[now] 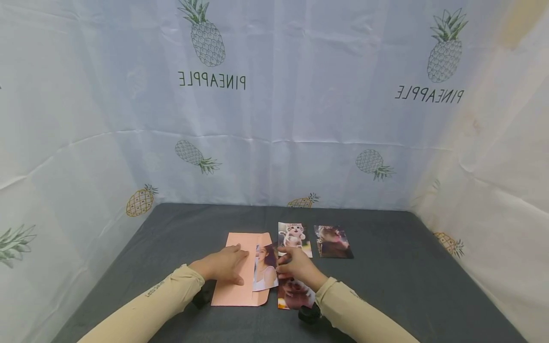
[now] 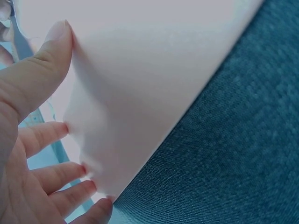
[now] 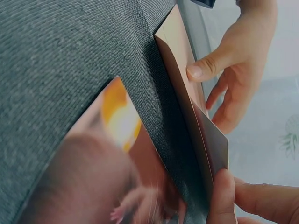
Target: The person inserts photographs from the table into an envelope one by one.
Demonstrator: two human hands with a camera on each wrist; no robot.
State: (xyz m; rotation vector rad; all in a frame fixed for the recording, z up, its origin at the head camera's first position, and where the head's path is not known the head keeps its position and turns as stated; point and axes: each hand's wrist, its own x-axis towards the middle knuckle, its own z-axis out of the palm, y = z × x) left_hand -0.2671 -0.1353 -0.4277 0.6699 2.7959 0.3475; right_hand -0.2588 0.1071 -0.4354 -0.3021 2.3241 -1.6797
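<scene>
Envelope, in pink paper, is lying just past six o'clock in the head view on a dark table cover, its flap facing three o'clock. Our left hand is resting across its nine-o'clock side, fingers spread and relaxed, thumb and fingertips touching the paper. At the flap, our right hand is pinching a portrait print between thumb and fingers by its three-o'clock edge; the print is overlapping the flap, but we cannot tell whether its other edge is sitting inside the mouth. From the envelope, a kitten photo is lying at two o'clock, and a dark photo is lying at three o'clock from the kitten one. An orange-cornered photo is lying at four o'clock from the envelope, partly covered by our right hand. A white curtain printed with pineapples is hanging at twelve o'clock.
</scene>
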